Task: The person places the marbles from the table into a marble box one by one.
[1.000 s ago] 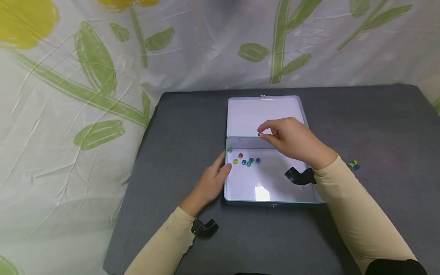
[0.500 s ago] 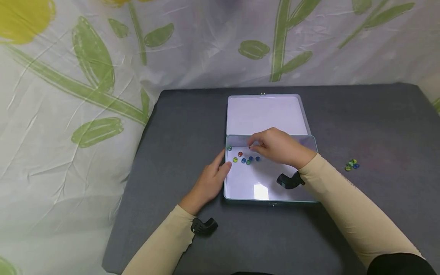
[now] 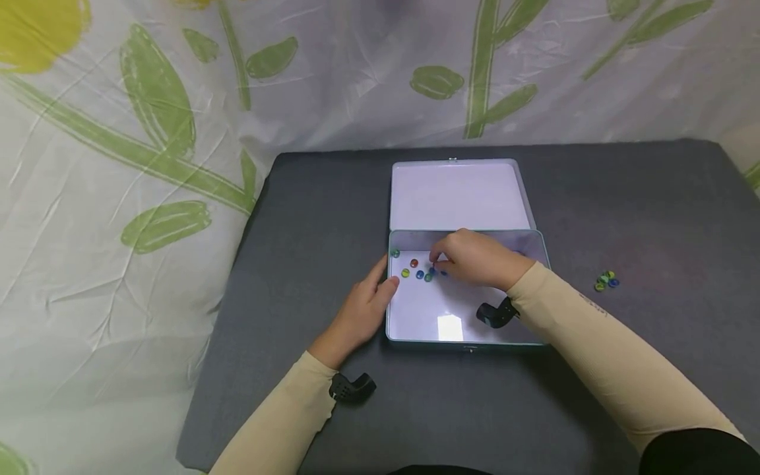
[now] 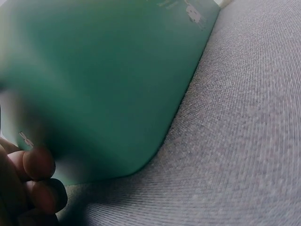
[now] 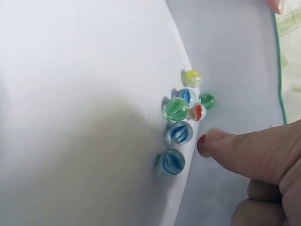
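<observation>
In the head view a shallow metal box [image 3: 415,316] lies open, white inside and green outside. Its left wall is held by my left hand [image 3: 359,313], thumb over the rim and fingers outside. My right hand [image 3: 477,257] is low inside the box near the back wall. Between its thumb and a finger it pinches a marble [image 5: 202,146] with red in it, mostly covered by the thumb [image 5: 240,153]. Close by on the box floor lie several glass marbles, among them a blue marble [image 5: 171,162], a green marble [image 5: 177,109] and a yellow marble [image 5: 193,77].
The box lid [image 3: 460,194] lies folded back behind the box. On the dark grey tabletop [image 3: 594,369], right of the box, sits a small cluster of marbles [image 3: 605,280]. A flower-patterned sheet [image 3: 350,86] hangs behind and to the left of the table.
My right hand has come down from above the lid's hinge side into the box, moving left with the marble. My left hand has stayed on the box wall.
</observation>
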Demonstrator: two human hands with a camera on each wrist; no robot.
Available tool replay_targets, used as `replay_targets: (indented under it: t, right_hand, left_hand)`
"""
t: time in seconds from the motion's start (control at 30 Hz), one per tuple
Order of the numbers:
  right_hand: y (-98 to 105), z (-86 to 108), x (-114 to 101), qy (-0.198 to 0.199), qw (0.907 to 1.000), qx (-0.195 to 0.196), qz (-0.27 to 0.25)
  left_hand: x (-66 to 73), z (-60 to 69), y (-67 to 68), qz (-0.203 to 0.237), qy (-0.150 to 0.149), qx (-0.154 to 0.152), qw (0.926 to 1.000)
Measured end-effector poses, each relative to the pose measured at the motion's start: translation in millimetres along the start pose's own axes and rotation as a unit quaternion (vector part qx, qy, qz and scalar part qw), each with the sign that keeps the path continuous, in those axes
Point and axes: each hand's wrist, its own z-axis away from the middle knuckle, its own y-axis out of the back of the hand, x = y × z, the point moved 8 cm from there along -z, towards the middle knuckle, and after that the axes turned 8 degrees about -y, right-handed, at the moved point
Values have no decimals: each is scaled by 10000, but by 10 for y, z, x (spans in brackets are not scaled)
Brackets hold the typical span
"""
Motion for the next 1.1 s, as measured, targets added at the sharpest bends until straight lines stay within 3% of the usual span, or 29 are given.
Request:
replay_targets:
  t: [0.57, 1.1]
  right_hand:
    - [-49, -43, 29, 91, 9997, 70, 202]
    - [-28, -29, 106, -121, 9993, 2, -344]
  left_hand:
    - [14, -16, 34, -184, -175, 75, 9996]
    - [29, 3, 20, -96, -133, 67, 9998]
